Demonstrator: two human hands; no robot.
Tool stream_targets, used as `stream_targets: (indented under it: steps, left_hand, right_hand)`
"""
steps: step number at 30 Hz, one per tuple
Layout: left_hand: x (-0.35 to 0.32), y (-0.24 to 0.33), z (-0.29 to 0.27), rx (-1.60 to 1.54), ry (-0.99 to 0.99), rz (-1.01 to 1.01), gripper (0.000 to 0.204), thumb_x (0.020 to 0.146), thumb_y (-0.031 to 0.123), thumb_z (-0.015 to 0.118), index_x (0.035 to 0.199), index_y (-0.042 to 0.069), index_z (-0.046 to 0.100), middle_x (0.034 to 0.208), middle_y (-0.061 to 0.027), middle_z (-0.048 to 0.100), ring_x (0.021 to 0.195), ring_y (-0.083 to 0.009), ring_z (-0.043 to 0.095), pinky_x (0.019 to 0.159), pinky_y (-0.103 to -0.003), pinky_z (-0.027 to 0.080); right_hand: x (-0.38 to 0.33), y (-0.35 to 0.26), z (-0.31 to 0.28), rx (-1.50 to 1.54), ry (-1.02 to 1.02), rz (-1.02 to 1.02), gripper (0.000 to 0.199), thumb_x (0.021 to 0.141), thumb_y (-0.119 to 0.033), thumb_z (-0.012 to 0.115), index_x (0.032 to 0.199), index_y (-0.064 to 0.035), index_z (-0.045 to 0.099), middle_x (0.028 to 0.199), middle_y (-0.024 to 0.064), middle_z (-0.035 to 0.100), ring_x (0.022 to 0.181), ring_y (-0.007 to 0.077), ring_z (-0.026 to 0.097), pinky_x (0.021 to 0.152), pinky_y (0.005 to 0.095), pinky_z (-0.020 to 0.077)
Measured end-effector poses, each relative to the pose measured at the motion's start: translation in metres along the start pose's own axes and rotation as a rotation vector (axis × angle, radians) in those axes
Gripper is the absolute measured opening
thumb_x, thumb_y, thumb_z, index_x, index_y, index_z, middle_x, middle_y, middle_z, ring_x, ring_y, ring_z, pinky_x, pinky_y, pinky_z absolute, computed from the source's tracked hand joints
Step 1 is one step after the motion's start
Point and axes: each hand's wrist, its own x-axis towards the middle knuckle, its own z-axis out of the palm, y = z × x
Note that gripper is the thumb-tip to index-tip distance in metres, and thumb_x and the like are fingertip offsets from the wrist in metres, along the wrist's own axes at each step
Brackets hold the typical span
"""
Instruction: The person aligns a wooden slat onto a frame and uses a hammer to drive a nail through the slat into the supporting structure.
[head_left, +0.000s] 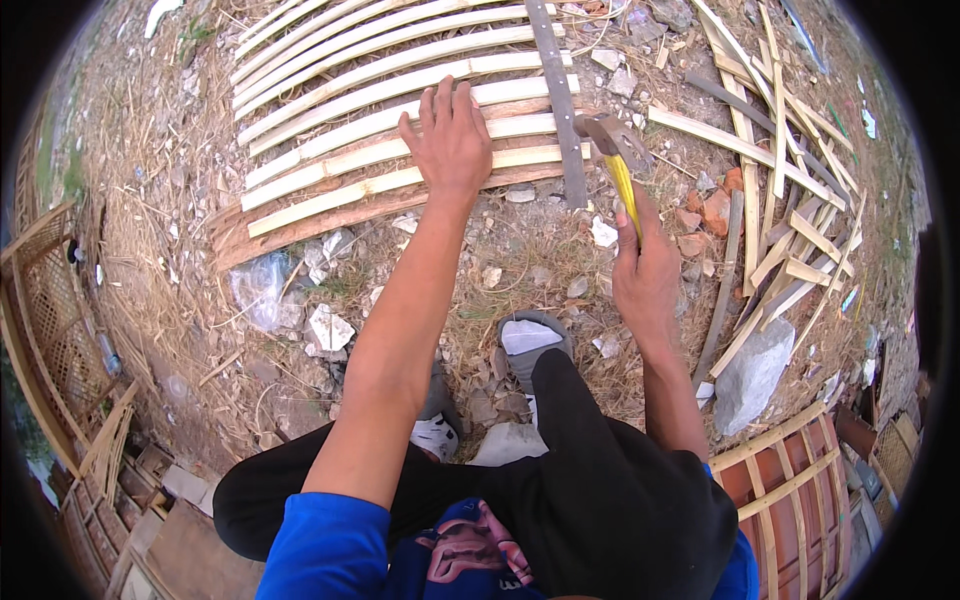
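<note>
Several pale wooden slats (390,62) lie side by side on the ground ahead of me. A dark grey strip (556,95) with small spots along it crosses them near their right ends. My left hand (447,142) lies flat on the nearer slats with its fingers stretched out. In my right hand (643,268) is a hammer (619,182) with a yellow handle. Its dark metal head is just right of the strip, near the closest slats. Rough brown boards (335,212) show beneath the nearest slats. Whether the hammer head touches the strip, I cannot tell.
Loose wooden strips (775,150) are heaped at the right, by broken red bricks (716,212) and a large grey stone (755,375). Rubble and dry grass surround my sandalled feet (533,345). A slatted reddish panel (790,500) stands lower right; a woven lattice piece (62,305) is far left.
</note>
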Motion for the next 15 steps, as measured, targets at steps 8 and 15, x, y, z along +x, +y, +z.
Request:
stream_targets:
  steps: [8,15]
  left_hand:
    - [0.006,0.009,0.0,-0.006,0.008,0.015,0.032,0.099,0.024,0.045,0.129,0.015,0.053,0.141,-0.006,0.05,0.13,-0.027,0.045,0.106,-0.059,0.025]
    - [0.0,0.005,0.003,0.014,0.0,0.006,0.032,0.097,0.023,0.048,0.127,0.014,0.052,0.138,-0.0072,0.05,0.129,-0.028,0.045,0.105,-0.06,0.026]
  right_hand:
    - [0.001,0.033,0.012,0.082,0.165,-0.189,0.035,0.1,-0.013,0.051,0.131,0.0023,0.051,0.099,0.0298,0.065,0.085,0.0458,0.066,0.069,0.0447,0.0519]
    - [-0.004,0.019,0.013,0.031,0.156,-0.109,0.037,0.099,-0.014,0.05,0.133,0.0011,0.049,0.095,0.0314,0.064,0.082,0.0469,0.065,0.065,0.049,0.0502]
